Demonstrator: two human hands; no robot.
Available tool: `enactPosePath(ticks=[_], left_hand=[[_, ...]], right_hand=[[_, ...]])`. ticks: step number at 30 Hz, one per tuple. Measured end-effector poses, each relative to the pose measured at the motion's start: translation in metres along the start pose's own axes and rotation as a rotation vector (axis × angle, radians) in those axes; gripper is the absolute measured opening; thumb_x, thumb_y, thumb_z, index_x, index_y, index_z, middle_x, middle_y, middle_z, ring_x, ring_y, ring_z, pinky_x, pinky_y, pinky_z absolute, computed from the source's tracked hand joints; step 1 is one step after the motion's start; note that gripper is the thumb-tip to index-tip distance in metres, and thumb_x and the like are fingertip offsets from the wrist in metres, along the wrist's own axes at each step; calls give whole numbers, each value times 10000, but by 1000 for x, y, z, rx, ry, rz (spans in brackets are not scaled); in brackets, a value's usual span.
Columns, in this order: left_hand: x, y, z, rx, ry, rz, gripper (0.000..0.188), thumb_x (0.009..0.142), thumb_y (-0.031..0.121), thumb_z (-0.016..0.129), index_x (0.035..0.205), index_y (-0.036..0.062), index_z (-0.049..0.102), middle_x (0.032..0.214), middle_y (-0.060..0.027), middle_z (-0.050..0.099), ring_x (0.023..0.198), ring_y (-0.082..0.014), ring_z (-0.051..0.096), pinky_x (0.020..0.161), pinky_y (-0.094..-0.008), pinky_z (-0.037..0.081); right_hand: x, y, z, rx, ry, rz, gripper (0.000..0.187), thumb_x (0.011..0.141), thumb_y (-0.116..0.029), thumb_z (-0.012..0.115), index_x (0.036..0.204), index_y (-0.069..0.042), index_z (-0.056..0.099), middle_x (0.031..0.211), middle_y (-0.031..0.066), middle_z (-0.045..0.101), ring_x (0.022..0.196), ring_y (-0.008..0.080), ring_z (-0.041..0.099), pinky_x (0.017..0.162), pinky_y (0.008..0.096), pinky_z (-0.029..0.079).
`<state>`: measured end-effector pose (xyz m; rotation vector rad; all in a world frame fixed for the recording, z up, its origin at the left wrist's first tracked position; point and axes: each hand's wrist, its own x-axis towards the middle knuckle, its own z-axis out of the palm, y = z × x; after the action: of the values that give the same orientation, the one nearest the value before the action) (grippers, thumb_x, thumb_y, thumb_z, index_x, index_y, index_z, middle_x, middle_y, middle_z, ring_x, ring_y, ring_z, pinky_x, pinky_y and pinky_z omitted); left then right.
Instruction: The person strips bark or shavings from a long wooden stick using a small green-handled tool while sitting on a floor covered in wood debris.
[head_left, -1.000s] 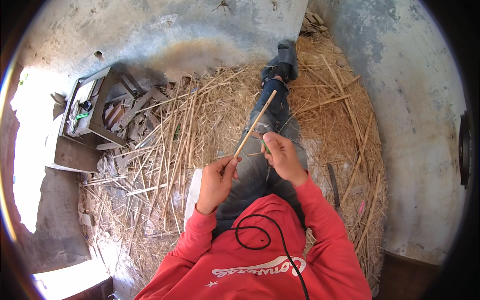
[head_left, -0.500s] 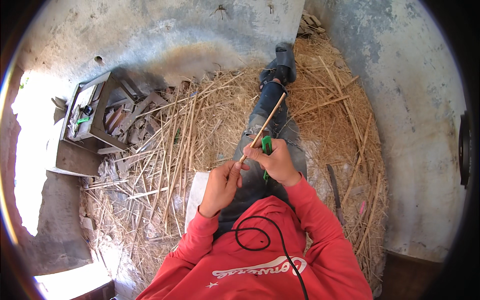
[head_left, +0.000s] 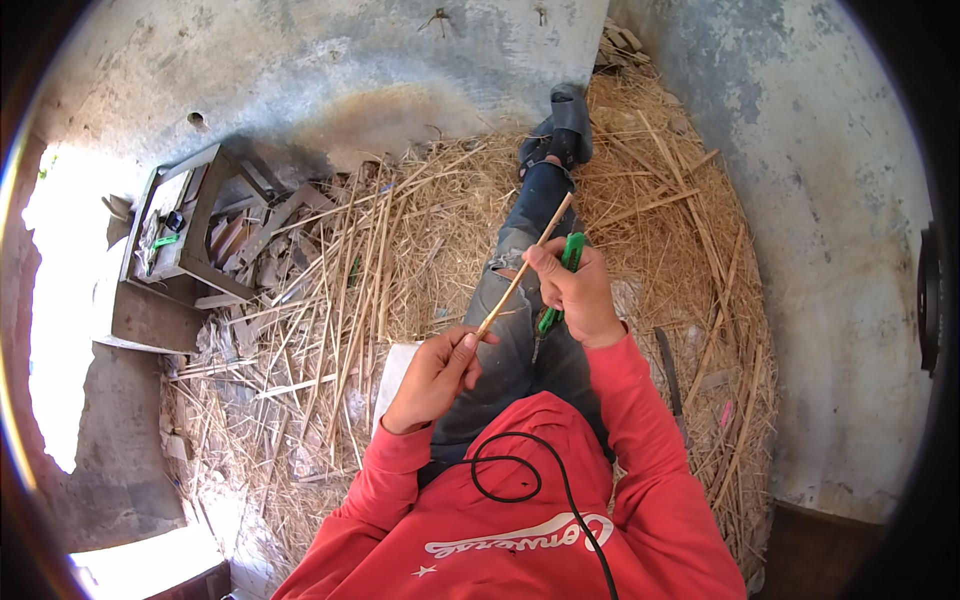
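Note:
A thin pale stick [head_left: 506, 294], perhaps bamboo, slants up and to the right above my legs. Its near end is pinched between the thumb and fingers of my left hand [head_left: 432, 376]. Higher along it, the thumb and finger of my right hand [head_left: 580, 292] touch the stick. That same hand is closed round a green utility knife [head_left: 573, 252], whose handle shows above and below the fingers. A thin sliver stands out from the stick near my left hand.
Straw and shavings [head_left: 630, 240] cover the floor around my outstretched legs [head_left: 530, 215]. Long split strips [head_left: 380, 270] lie to the left. On the right lies a dark long blade [head_left: 668, 370]. A wooden frame [head_left: 190, 220] stands at the far left, and a black cord [head_left: 560, 465] crosses my red top.
My right hand has moved up along the stick and right, away from my left hand. The green knife has tilted with it. My left hand has shifted slightly down and left.

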<state>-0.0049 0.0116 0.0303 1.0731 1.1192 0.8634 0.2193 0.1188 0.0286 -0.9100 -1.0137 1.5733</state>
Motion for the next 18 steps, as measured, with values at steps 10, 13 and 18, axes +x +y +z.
enactPosePath(ticks=[10, 13, 18], left_hand=[[-1, -8, 4, 291, 281, 155, 220, 1078, 151, 649, 1188, -11, 748, 671, -3, 612, 608, -53, 556, 548, -240, 431], [0, -5, 9, 275, 296, 161, 206, 1068, 126, 659, 1166, -24, 759, 674, -6, 613, 611, -51, 554, 549, -243, 436], [1, -4, 9, 239, 316, 161, 201, 1059, 109, 670, 1156, -39, 765, 689, -5, 621, 619, -46, 551, 555, -240, 439]], right_hand=[[-9, -7, -3, -970, 193, -445, 417, 1108, -388, 522, 925, -36, 652, 596, 194, 586, 526, 426, 607, 551, 524, 455], [-11, -11, 6, -1146, 268, -354, 419, 1110, -391, 502, 923, -54, 666, 673, 248, 650, 657, 500, 649, 599, 577, 492], [-22, 5, 19, -1209, 143, -321, 436, 1104, -412, 503, 910, -62, 676, 658, 255, 651, 668, 489, 674, 596, 598, 509]])
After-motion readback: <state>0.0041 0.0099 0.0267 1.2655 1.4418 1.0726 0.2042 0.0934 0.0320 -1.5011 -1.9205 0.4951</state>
